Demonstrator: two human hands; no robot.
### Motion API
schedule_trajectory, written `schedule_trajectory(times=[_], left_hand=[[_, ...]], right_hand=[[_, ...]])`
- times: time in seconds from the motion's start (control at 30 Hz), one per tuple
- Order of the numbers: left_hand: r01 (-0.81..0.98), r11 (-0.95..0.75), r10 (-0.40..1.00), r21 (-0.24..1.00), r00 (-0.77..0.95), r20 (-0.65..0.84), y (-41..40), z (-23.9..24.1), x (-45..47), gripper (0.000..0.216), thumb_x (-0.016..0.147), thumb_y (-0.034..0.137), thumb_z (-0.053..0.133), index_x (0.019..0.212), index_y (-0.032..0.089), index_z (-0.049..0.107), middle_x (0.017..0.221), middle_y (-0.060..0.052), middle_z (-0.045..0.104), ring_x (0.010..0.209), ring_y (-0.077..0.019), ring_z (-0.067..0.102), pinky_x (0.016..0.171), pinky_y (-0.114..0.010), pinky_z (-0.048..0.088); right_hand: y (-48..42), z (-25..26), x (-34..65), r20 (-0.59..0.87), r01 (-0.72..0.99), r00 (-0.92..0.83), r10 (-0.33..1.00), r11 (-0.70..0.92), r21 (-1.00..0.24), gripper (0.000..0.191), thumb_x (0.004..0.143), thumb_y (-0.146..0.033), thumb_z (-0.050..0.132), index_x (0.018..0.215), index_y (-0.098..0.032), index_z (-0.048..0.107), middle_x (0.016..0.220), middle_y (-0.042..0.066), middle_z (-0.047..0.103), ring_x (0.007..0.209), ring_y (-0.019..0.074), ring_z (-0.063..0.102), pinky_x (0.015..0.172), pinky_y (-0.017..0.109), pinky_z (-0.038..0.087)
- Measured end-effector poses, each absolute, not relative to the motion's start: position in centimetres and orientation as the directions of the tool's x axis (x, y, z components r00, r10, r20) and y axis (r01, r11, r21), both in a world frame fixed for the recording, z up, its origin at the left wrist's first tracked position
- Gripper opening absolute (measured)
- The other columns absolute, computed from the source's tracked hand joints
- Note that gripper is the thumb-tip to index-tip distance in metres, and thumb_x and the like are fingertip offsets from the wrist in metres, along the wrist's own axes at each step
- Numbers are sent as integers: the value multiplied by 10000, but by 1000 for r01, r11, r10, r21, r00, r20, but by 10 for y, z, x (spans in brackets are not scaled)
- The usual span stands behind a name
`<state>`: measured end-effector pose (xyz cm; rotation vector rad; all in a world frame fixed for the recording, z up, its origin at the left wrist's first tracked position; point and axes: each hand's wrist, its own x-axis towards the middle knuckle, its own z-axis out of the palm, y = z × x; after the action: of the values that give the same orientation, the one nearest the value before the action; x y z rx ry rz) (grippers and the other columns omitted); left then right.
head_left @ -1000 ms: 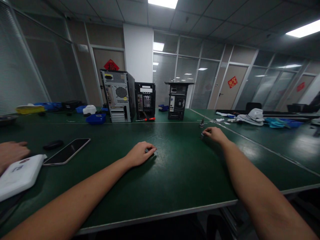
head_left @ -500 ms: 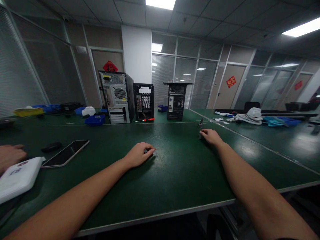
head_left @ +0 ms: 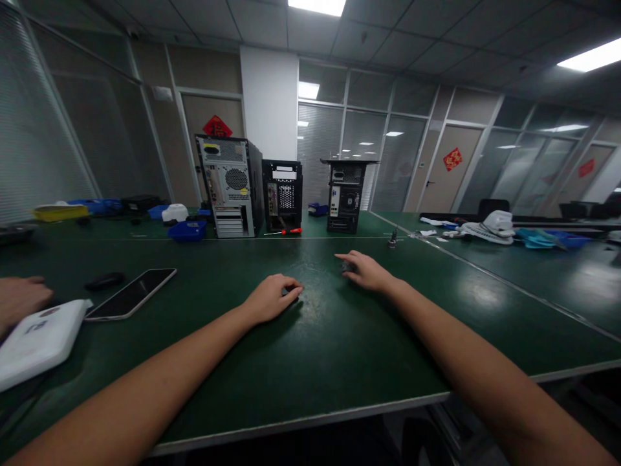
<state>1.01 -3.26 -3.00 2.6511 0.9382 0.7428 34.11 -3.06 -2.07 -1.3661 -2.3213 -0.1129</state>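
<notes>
My left hand (head_left: 270,297) rests on the green table (head_left: 339,343) with its fingers curled over a small dark object that I cannot make out. My right hand (head_left: 365,270) lies a little to the right of it, fingers pinched on a small dark piece against the table top. A small metal part (head_left: 392,241) stands farther back on the table, apart from both hands.
Three computer towers (head_left: 231,186) stand at the back with a red-handled screwdriver (head_left: 286,231) before them. A phone (head_left: 130,293), a dark oval item (head_left: 103,281) and a white pouch (head_left: 39,340) lie left, by another person's hand (head_left: 19,296). Blue trays (head_left: 187,230) sit behind.
My right hand has slid left across the table, away from the small metal part and toward my left hand. The left hand has stayed in place.
</notes>
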Motion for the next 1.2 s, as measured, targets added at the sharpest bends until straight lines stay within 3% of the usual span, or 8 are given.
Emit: schedule_trajectory(times=[0.2,0.33,0.47,0.57,0.73,0.83,1.03,1.2], left_hand=[[558,-789,614,259,693,377,-38,-26,12,336,996,434,473,1020,209,722,973,-56,733,901,-225,630,807,-329,449],[551,-827,549,116,743,383,-40,-26,13,291,1006,346,444,984,187,686,982,-76,707,927,-227,617,849,-352,436],[564,-821,548,83,740,391,-39,-27,13,253,991,342,474,978,198,682,930,-56,708,895,-225,619,826,-358,438],[582,-810,560,77,725,401,-37,-28,13,255,977,363,507,968,213,713,919,-51,724,907,-234,624,835,-371,436],[577,-808,568,119,711,413,-35,-30,12,253,959,376,550,1026,239,753,964,-50,749,940,-237,631,873,-376,442],[564,-812,567,150,700,434,-34,-31,13,221,937,358,590,1020,244,760,956,-44,754,930,-230,637,888,-367,447],[520,-832,549,192,722,421,-39,-27,15,242,962,358,562,921,244,771,957,-28,763,932,-222,637,891,-355,438],[516,-829,556,215,725,406,-41,-24,16,341,1006,413,482,940,240,768,932,-37,761,919,-221,630,875,-352,428]], right_hand=[[-63,-13,253,373,655,-676,636,750,-90,670,891,-217,635,1516,-236,392,1153,88,589,1020,210,588,888,328,468],[-72,-13,238,363,657,-698,618,753,-19,635,911,-235,615,1507,-227,399,1182,100,578,1011,216,596,860,326,472],[-65,-16,247,354,707,-672,651,706,42,485,905,-199,604,1386,-209,542,1192,106,596,999,219,608,864,339,466],[-58,-18,254,418,740,-615,668,673,13,353,892,-171,609,1244,-190,623,1157,103,628,1018,224,607,916,363,445],[-64,-18,245,474,699,-600,645,710,-81,332,875,-122,562,1204,-161,568,1135,101,638,1043,220,577,947,368,422],[-71,-18,234,433,679,-649,626,733,-41,281,864,-116,532,1140,-165,553,1096,101,620,1005,225,559,895,360,424],[-74,-18,224,386,697,-679,625,714,72,211,921,-322,602,1075,-190,543,1035,90,627,978,240,553,862,369,388],[-71,-14,227,403,688,-692,599,716,117,136,983,-302,519,1066,-207,569,1033,81,639,982,225,549,859,354,366]])
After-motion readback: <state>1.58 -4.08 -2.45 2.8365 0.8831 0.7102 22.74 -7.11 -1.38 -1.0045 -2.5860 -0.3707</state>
